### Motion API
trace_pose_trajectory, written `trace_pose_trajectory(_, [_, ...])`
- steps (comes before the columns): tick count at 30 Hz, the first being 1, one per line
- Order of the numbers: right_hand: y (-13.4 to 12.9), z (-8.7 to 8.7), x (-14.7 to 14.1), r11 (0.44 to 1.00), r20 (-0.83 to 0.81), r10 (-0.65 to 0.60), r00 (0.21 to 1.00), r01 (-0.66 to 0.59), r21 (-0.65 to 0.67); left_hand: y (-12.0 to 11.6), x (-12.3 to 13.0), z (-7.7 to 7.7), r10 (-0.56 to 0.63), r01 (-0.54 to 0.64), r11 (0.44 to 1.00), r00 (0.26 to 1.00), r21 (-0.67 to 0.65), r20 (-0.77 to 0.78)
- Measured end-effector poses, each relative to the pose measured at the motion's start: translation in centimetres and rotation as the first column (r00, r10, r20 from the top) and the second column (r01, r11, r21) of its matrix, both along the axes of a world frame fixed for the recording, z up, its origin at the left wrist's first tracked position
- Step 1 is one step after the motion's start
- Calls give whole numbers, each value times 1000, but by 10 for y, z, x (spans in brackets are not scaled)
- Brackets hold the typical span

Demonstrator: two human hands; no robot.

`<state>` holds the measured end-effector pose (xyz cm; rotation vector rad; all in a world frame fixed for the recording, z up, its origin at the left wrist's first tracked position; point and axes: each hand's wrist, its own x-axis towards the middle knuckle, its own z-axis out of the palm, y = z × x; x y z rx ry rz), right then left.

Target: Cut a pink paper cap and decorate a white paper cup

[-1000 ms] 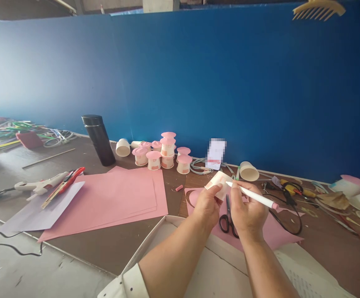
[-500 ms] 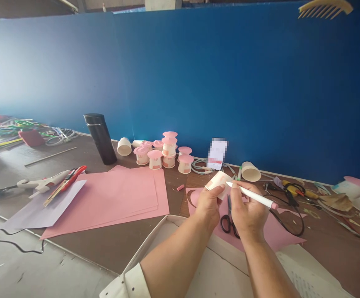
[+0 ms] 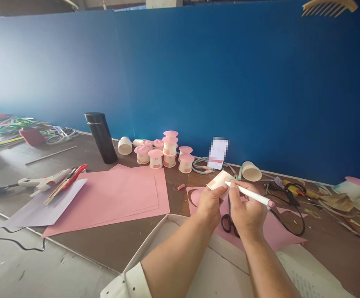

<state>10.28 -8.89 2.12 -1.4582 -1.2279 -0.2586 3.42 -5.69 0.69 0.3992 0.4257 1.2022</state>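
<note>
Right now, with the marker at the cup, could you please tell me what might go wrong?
The tip of the marker is at the white cup in the left hand, so a slip of the right hand might leave a stray line. The scissors lie close by the right hand and could be bumped. The stacked pink-topped cups might topple if knocked.

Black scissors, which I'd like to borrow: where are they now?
In the head view, right of centre, the black scissors lie on pink paper, partly behind the right hand.
</note>
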Motion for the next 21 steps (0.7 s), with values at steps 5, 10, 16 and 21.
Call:
trace_pose_trajectory(5, [0, 0, -1, 1000, -4, -23, 1000, 23, -16, 0, 1, -2, 7, -7, 1000, 999, -9, -46])
trace_pose_trajectory(10, [0, 0, -1, 999, -6, -41, 999, 40, -30, 0, 0, -1, 8, -8, 1000, 1000, -1, -20])
trace_pose_trajectory(16, [0, 1, 0, 998, -2, -56, 998, 55, -33, 1, 0, 1, 10, -10, 1000, 1000, -7, -8])
trace_pose_trajectory(21, [0, 1, 1, 998, 3, -55, 999, 55, -39, 0, 0, 3, 20, -22, 998, 999, -54, -27])
